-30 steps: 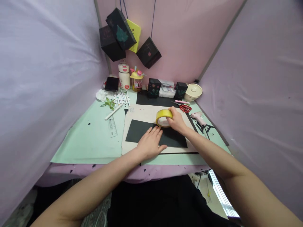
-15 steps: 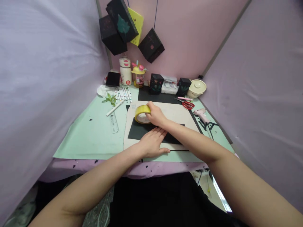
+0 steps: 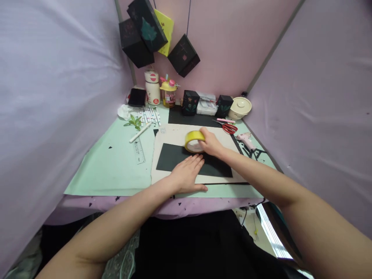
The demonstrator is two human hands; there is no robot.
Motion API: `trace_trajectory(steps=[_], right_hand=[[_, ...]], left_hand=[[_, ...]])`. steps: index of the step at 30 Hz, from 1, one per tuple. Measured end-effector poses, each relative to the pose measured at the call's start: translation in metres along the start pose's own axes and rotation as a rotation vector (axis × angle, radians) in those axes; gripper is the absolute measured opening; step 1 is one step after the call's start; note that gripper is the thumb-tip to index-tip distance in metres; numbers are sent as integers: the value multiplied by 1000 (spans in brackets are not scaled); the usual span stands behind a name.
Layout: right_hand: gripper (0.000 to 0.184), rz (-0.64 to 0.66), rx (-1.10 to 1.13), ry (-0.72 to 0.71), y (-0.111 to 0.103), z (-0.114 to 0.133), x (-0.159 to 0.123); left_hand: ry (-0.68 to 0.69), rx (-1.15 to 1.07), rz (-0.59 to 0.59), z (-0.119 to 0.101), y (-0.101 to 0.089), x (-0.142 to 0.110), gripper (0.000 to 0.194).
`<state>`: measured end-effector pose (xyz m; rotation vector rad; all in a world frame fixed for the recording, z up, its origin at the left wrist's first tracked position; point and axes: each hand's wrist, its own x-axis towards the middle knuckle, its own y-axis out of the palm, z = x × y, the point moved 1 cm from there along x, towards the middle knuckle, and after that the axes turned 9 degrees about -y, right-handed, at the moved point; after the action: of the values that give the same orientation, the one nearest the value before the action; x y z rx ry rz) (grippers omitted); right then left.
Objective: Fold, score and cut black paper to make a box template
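A black sheet of paper [image 3: 171,156] lies on a beige board [image 3: 174,133] on the mint-green table mat [image 3: 116,166]. My left hand [image 3: 187,175] lies flat on the black sheet's near edge, fingers stretched out. My right hand [image 3: 211,142] grips a yellow roll of tape [image 3: 194,140], held on edge at the black sheet's far edge, near its middle.
Red scissors [image 3: 228,128] and a pink glue gun [image 3: 245,138] lie at the right. A ruler [image 3: 138,149], white markers [image 3: 148,115] and a green sprig [image 3: 134,122] lie at the left. Small black boxes [image 3: 190,102], bottles [image 3: 152,87] and a cream lidded bowl [image 3: 240,107] line the back. Black boxes [image 3: 145,29] hang overhead.
My right hand ran the tape roll left along the sheet's far edge, then back right toward the middle. My left hand stayed flat on the sheet.
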<state>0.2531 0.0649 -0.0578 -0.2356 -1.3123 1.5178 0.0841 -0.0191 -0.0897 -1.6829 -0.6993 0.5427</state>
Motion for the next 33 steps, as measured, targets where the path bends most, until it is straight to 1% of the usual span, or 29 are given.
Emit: trace_trajectory(steps=[2, 4, 6, 7, 8, 10, 14, 17, 19, 21, 23, 26, 30, 33], right_hand=[[20, -8, -23, 20, -21, -15, -24], [20, -18, -45, 28, -35, -24, -40], [20, -26, -65, 17, -40, -26, -44], [20, -27, -69, 7, -38, -25, -42], [20, -26, -68, -3, -34, -22, -36], [20, -17, -54, -23, -19, -13, -19], [21, 5, -15, -67, 25, 18, 30], [22, 30, 56, -109, 56, 43, 61], [21, 25, 95, -127, 67, 55, 72], [21, 18, 111, -132, 70, 60, 75], [21, 20, 107, -120, 64, 54, 68], [20, 23, 78, -87, 40, 29, 43], [20, -22, 31, -15, -11, -20, 2], [17, -97, 1, 56, -51, -48, -19]], left_hand=[[-2, 0, 7, 0, -1, -1, 104], [-2, 0, 11, -1, -2, -1, 104], [-2, 1, 10, -1, -2, -1, 105], [-2, 2, 11, -1, -2, -1, 105], [-2, 3, 10, -1, -1, -1, 105], [-2, 7, 11, 0, 0, -1, 105], [-7, 9, 20, 0, 0, 0, 107], [-15, -7, -14, 1, -1, 0, 106], [2, -26, -56, 1, -2, -1, 103], [21, -39, -84, 2, -2, -1, 101], [10, -34, -78, 2, -1, 0, 103], [-24, 0, -18, 3, 1, 1, 106], [-15, 33, 4, 2, 0, 2, 107], [-23, 45, 17, 2, -1, 1, 108]])
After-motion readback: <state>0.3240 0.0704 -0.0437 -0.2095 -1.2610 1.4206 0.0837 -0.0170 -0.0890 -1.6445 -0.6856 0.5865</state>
